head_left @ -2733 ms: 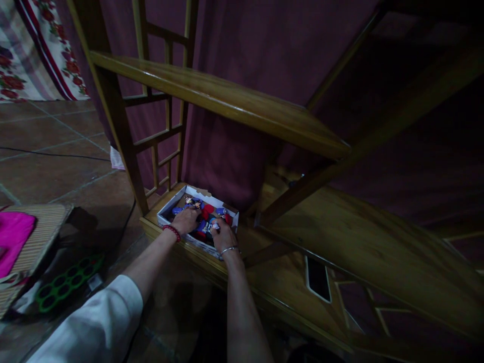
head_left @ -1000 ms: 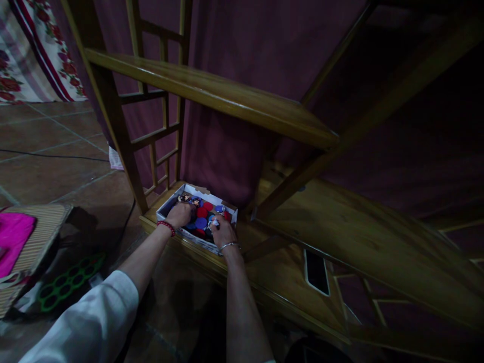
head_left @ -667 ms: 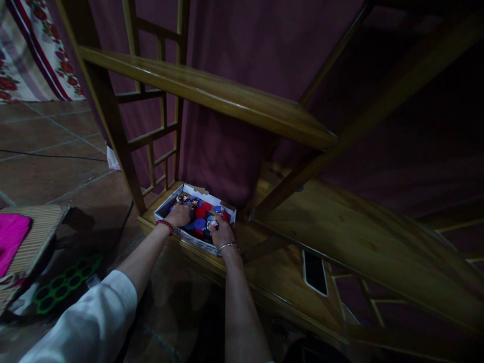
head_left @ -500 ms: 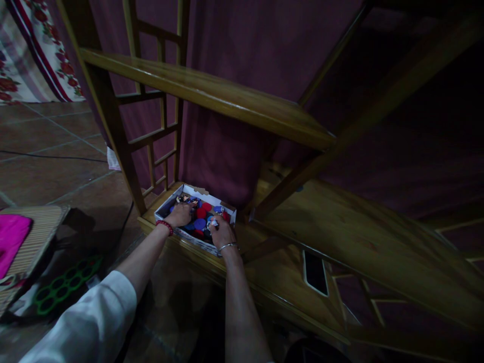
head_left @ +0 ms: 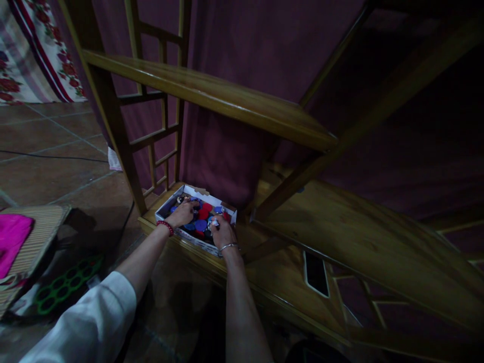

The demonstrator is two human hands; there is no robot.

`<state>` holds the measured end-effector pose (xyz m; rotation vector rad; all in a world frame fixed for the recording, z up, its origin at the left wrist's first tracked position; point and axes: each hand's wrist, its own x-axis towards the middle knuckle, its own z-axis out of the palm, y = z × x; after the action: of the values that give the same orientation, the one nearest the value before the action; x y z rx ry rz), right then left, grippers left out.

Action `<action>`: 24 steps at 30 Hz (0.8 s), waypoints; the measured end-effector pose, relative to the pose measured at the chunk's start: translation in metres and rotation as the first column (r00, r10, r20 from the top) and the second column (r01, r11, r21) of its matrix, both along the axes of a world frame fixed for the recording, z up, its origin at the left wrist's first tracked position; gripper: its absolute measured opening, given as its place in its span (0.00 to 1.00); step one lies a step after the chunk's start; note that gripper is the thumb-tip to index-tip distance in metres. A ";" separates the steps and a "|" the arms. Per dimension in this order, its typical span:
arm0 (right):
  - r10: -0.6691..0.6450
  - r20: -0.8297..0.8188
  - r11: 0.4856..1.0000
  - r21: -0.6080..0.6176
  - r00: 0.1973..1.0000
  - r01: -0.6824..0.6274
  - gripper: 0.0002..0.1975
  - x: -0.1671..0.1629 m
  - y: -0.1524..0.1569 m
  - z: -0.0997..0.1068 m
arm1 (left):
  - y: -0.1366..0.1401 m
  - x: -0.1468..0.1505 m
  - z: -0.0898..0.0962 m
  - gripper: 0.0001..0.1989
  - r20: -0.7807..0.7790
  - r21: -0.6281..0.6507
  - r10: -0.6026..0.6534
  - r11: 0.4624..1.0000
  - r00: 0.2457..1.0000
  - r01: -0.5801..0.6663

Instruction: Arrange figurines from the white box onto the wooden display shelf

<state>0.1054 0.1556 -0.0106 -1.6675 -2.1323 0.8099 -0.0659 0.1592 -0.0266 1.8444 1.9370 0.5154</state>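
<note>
A shallow white cardboard box (head_left: 165, 202) sits on the low wooden shelf. Inside lie several round, flat pieces in red and blue, among them a blue disc (head_left: 200, 225) and a red piece (head_left: 205, 210), plus small mixed-colour items too small to make out. Over the box's left half, my left hand (head_left: 183, 214), with a red bead bracelet, reaches in with fingers stretched out among the pieces. My right hand (head_left: 224, 234), wearing a silver bracelet, is at the right side, its fingers closed on a small white-and-blue piece (head_left: 215, 222).
A wooden plank (head_left: 212, 96) crosses above the box, with a lattice side panel (head_left: 153, 136) at left. A phone (head_left: 316, 273) lies on the shelf to the right. Left on the floor are a green holed tray (head_left: 68, 285) and a pink cloth (head_left: 13, 239) on a striped mat.
My left hand has shifted slightly up and right, covering more of the dark items beneath its fingers. The right hand stays almost in place with the small piece.
</note>
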 end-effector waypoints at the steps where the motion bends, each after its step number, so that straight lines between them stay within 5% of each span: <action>1: -0.002 0.001 1.000 0.002 1.000 0.002 0.12 0.000 0.000 0.000 | 0.000 0.000 -0.001 0.22 -0.006 -0.003 -0.005 1.000 1.000 0.005; 17: 0.003 -0.002 1.000 0.005 1.000 -0.003 0.12 0.001 0.000 -0.001 | -0.004 -0.001 -0.003 0.19 -0.182 0.010 -0.151 0.988 0.972 0.155; 24: -0.006 -0.014 1.000 -0.014 1.000 0.006 0.12 0.000 0.001 -0.002 | -0.009 0.000 -0.001 0.16 -0.205 -0.034 -0.121 0.993 0.971 0.116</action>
<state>0.1053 0.1564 -0.0128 -1.6701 -2.1158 0.8345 -0.0659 0.1507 -0.0276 2.0557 1.9365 0.2727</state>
